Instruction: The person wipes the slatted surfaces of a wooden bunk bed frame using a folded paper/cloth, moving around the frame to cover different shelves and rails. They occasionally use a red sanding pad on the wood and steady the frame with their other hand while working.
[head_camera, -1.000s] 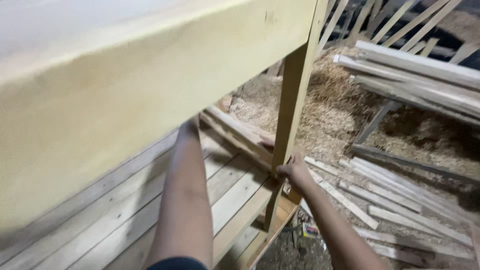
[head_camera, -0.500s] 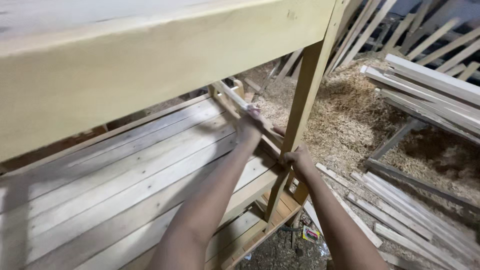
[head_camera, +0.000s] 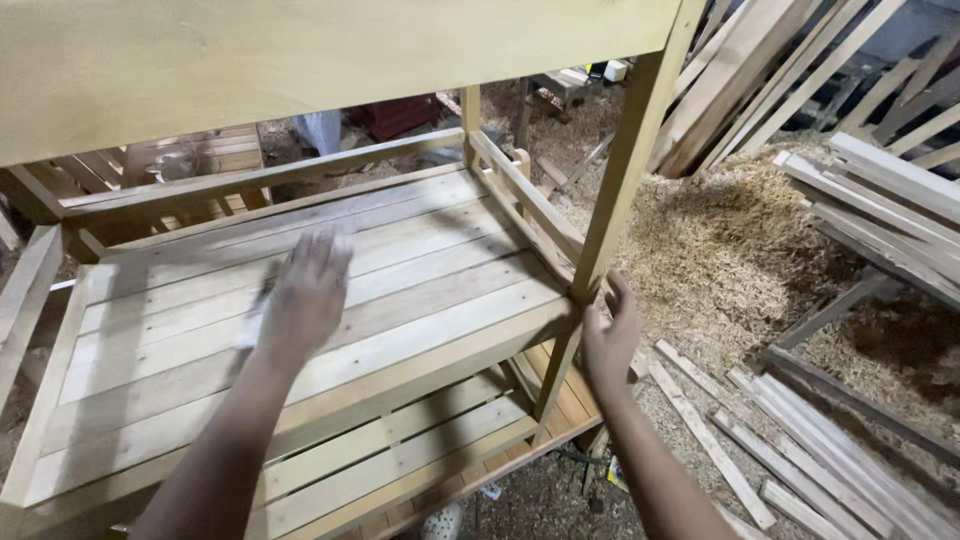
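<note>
A tall unpainted wooden rack (head_camera: 620, 190) with slatted shelves stands in front of me. My left hand (head_camera: 305, 300) lies palm down, fingers spread and blurred, on the slats of the middle shelf (head_camera: 420, 270). My right hand (head_camera: 610, 335) wraps around the front right post at the level of that shelf's corner. A lower slatted shelf (head_camera: 400, 455) shows beneath. The rack's top board (head_camera: 300, 60) fills the upper part of the view.
Wood shavings (head_camera: 720, 250) cover the floor to the right. Loose slats (head_camera: 730, 440) lie on the ground near the rack's foot. Stacked planks (head_camera: 880, 200) rest at the right, and more boards lean at the upper right. Other wooden frames stand behind the rack.
My left hand has swept left across the middle shelf from the far right rail to its middle. My right hand stays on the post. The view has tilted up and left.
</note>
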